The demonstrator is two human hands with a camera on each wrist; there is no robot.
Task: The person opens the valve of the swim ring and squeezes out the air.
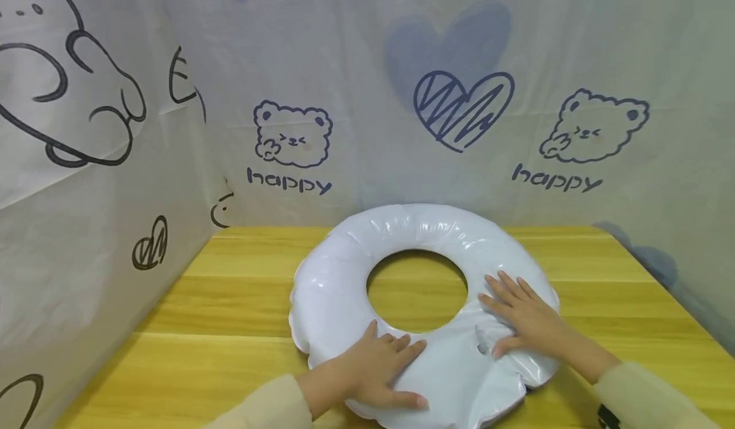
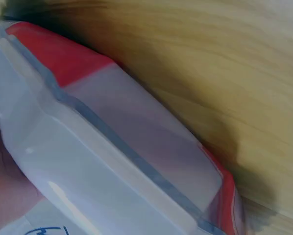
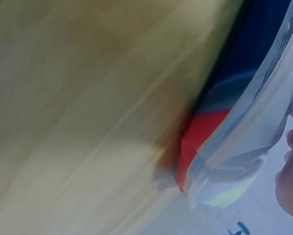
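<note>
On worktop (image 1: 230,301), resting spread fingers (image 1: 409,353) of left hand (image 1: 373,370) and right hand (image 1: 533,322) on white inflatable ring (image 1: 330,288), gripping nothing. Likely light, soft, slick; best grasped around plumper far tube (image 1: 425,221).

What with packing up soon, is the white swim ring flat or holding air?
Holding air, apparently not full: the white swim ring bulges on its far side but looks flatter between the left hand and right hand.

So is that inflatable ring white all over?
No, the left wrist view shows red patches on the lower side of the inflatable ring.
</note>
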